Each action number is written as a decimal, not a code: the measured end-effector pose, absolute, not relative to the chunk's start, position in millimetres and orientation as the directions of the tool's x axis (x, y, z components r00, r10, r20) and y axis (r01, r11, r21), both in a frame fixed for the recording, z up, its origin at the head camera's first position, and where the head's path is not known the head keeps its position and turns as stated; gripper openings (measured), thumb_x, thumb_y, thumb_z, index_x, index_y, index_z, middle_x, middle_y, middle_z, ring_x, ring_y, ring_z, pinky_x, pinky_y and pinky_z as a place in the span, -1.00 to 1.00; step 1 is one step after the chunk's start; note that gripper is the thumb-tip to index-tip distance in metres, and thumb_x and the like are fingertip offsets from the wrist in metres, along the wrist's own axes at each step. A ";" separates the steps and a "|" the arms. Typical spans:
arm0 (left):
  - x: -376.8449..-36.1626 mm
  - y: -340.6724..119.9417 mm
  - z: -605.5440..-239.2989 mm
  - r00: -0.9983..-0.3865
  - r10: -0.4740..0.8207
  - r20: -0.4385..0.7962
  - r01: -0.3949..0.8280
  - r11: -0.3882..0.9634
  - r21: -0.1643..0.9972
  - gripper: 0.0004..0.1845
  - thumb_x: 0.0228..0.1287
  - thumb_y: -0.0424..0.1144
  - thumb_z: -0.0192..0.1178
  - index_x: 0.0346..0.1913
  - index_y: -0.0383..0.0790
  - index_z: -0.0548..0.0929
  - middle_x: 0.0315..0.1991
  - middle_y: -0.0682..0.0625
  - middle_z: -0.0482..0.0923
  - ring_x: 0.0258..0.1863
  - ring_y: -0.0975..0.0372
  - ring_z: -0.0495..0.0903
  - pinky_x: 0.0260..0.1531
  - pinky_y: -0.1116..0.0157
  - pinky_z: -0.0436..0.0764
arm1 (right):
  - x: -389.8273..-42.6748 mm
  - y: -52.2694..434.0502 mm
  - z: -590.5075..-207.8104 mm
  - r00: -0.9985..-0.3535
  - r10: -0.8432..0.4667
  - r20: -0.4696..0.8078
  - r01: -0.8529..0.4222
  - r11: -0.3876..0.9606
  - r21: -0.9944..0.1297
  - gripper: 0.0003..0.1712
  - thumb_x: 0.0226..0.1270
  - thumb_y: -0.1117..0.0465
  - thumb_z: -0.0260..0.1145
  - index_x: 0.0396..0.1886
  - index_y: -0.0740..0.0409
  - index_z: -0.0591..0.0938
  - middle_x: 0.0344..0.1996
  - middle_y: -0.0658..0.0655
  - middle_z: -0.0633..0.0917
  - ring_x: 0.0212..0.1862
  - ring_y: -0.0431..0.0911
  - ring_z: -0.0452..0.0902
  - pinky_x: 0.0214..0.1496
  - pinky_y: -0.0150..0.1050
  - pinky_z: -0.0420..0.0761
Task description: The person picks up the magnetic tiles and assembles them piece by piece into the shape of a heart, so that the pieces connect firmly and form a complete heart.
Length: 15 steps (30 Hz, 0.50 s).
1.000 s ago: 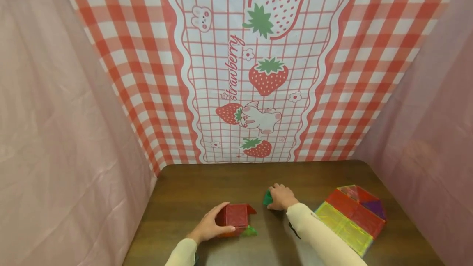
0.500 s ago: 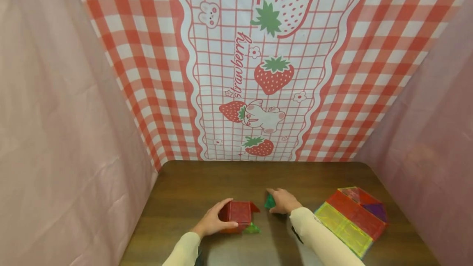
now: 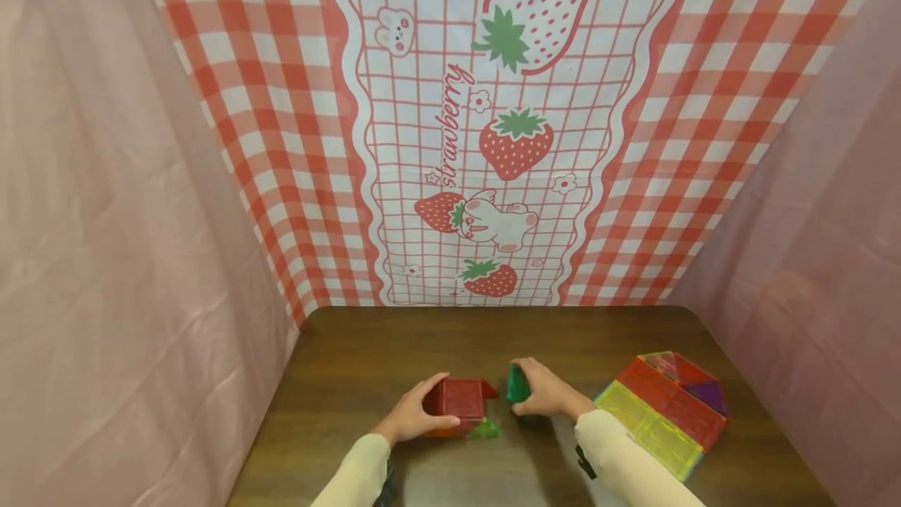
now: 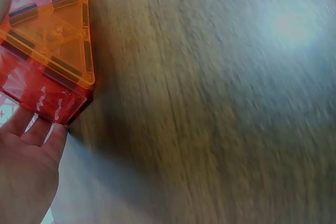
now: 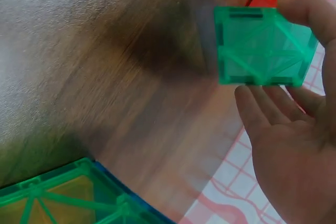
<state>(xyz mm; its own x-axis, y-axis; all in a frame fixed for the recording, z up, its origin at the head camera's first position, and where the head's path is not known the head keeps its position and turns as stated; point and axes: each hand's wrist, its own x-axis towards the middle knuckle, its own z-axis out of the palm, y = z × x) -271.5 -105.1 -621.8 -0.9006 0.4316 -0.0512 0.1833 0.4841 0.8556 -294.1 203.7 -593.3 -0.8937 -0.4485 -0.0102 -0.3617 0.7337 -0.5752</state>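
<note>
A small cube of red magnetic tiles (image 3: pixel 459 400) stands on the brown table (image 3: pixel 352 366), with a green triangle (image 3: pixel 484 430) lying at its near right corner. My left hand (image 3: pixel 415 413) grips the cube from the left, thumb on the near side. In the left wrist view my fingers (image 4: pixel 37 129) touch the red wall (image 4: pixel 47 95) beneath an orange triangle (image 4: pixel 58 45). My right hand (image 3: pixel 545 396) pinches a green square tile (image 3: pixel 517 386) upright, just right of the cube and apart from it. The right wrist view shows that tile (image 5: pixel 262 45) between thumb and fingers (image 5: pixel 310 11).
A flat layout of yellow, red and purple tiles (image 3: pixel 662 413) lies at the table's right side. A green and yellow part of it (image 5: pixel 58 198) shows in the right wrist view. A strawberry-print cloth (image 3: pixel 493 139) hangs behind, with pink curtains at both sides.
My right hand has raised the green tile off the table and brought it left, closer to the red cube. The left hand keeps its hold on the cube.
</note>
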 end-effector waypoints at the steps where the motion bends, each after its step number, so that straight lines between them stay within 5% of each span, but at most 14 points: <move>1: -271.7 -104.0 -621.6 -0.900 0.432 -0.052 0.184 0.485 0.855 -0.09 -0.04 0.14 0.39 0.40 0.04 0.24 0.25 -0.18 0.36 0.06 0.03 0.49 -0.09 0.06 0.55 | -292.9 204.5 -592.8 -0.887 -0.461 0.002 -0.375 0.718 -0.586 0.00 -0.15 0.07 0.52 0.30 0.32 0.29 0.04 0.19 0.47 -0.03 -0.02 0.46 -0.14 -0.14 0.55; 15: -275.1 -87.6 -621.6 -0.896 0.437 -0.074 0.167 0.487 0.857 -0.09 -0.05 0.15 0.40 0.39 0.08 0.24 0.20 -0.18 0.37 0.02 0.05 0.49 -0.12 0.05 0.56 | -281.8 200.6 -591.3 -0.841 -0.541 0.009 -0.431 0.659 -0.617 0.02 -0.13 0.07 0.53 0.32 0.29 0.25 0.10 0.18 0.46 0.13 0.08 0.46 0.05 -0.04 0.54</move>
